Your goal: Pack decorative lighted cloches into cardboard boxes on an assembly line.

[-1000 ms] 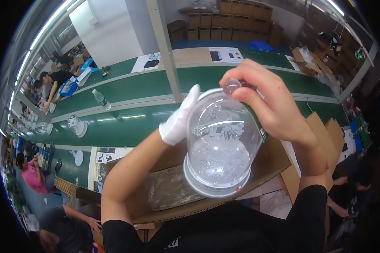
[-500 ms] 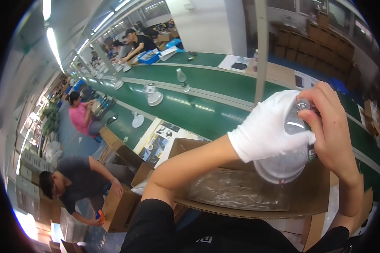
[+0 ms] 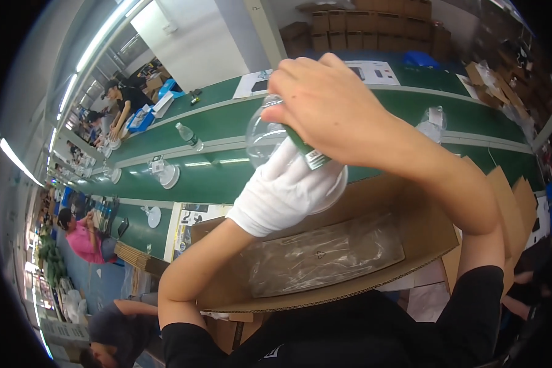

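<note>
Over an open cardboard box (image 3: 429,214) I hold up a clear plastic bottle-shaped vessel (image 3: 260,136) with a rounded body and a wide round base. On its side is a green label (image 3: 302,146) with a barcode. My left hand (image 3: 285,190), in a white glove, is closed round the body near the base. My bare right hand (image 3: 328,104) grips the narrow top, thumb on the near side. The hands hide much of the vessel. Beneath them, clear plastic bags (image 3: 325,254) lie in the box.
A long green conveyor table (image 3: 221,178) runs behind the box. On it stand a water bottle (image 3: 189,137) and similar clear vessels (image 3: 164,174). Cardboard flaps (image 3: 503,214) rise at the right. One person (image 3: 126,331) bends at lower left; another in pink (image 3: 83,239) sits beyond.
My view has swung to the right. The vessel has been tilted and turned between my hands, its green label now facing me more. Both hands keep their grip.
</note>
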Demonstrator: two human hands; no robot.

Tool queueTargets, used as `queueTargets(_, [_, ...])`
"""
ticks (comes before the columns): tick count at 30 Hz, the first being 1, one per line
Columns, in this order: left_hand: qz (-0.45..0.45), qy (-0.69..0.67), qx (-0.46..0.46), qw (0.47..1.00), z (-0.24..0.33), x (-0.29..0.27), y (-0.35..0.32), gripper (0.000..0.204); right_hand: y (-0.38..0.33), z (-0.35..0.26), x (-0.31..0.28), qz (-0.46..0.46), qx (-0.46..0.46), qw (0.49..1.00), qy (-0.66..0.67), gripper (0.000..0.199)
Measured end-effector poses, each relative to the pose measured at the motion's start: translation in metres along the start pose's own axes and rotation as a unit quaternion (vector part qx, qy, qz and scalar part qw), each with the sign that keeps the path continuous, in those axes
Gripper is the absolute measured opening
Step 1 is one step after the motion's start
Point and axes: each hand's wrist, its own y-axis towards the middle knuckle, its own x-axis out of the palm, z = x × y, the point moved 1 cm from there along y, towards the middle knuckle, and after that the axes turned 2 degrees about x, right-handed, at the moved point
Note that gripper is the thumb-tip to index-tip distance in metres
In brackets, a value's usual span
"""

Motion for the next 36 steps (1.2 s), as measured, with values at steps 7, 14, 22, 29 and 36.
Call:
queueTargets(7, [-0.163, -0.074, 0.128, 0.975, 0.042, 0.033, -0.02, 0.035, -0.016, 0.001, 0.006, -0.003, -0.002, 1.0, 0.025, 0.022])
queueTargets(14, [0.118, -0.181, -0.283, 0.934, 0.018, 0.018, -0.105, 0.03, -0.025, 0.006, -0.014, 0.016, 0.027, 0.997, 0.069, 0.02])
queueTargets(22, [-0.008, -0.462, -0.422, 0.78, 0.043, 0.028, -0.081, 0.127, -0.036, -0.007, -0.019, -0.026, 0.057, 0.995, 0.081, 0.02])
queueTargets(29, [0.021, -0.414, -0.425, 0.805, 0.053, 0.041, -0.066, 0.125, -0.044, -0.01, -0.01, 0.012, 0.046, 0.996, 0.079, 0.021])
queueTargets(36, [0.06, -0.424, -0.417, 0.802, 0.051, 0.042, -0.059, 0.1, -0.049, -0.011, -0.01, 0.037, 0.053, 0.996, 0.054, 0.023])
